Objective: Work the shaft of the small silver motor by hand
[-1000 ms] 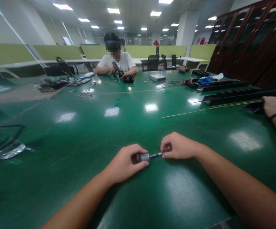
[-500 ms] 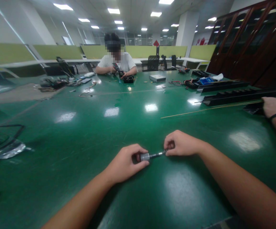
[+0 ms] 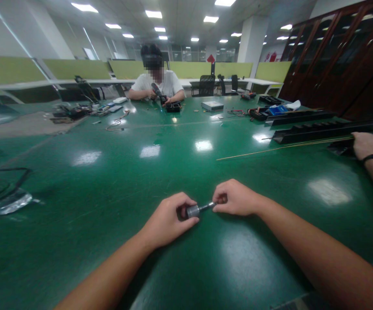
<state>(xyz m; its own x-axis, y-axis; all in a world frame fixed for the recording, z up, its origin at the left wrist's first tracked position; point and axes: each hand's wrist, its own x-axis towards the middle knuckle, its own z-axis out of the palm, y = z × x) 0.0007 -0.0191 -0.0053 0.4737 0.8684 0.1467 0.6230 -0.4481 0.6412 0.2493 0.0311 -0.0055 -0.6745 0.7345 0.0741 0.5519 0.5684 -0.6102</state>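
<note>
Between thumb and fingers of my left hand [image 3: 170, 219] is a short grey metal cylinder [image 3: 193, 211], its left end hidden by the fingers. A thin shiny rod [image 3: 207, 206] extends from the cylinder to the right. My right hand [image 3: 236, 198] pinches the far end of that rod, and the fingertips cover its tip. Both hands are just over the green tabletop [image 3: 115, 181]. What kind of part this is, I cannot tell.
Across the table a person [image 3: 157, 82] holds a power tool against a black part [image 3: 173, 106]. Another person's hand [image 3: 368, 145] rests at the right by black metal channels [image 3: 322, 130] and a thin long rod [image 3: 254, 153]. Clear plastic [image 3: 7, 202] lies at the left.
My right hand has shifted left toward my left hand, so less of the rod shows between them. The left hand still grips the cylinder, almost unmoved.
</note>
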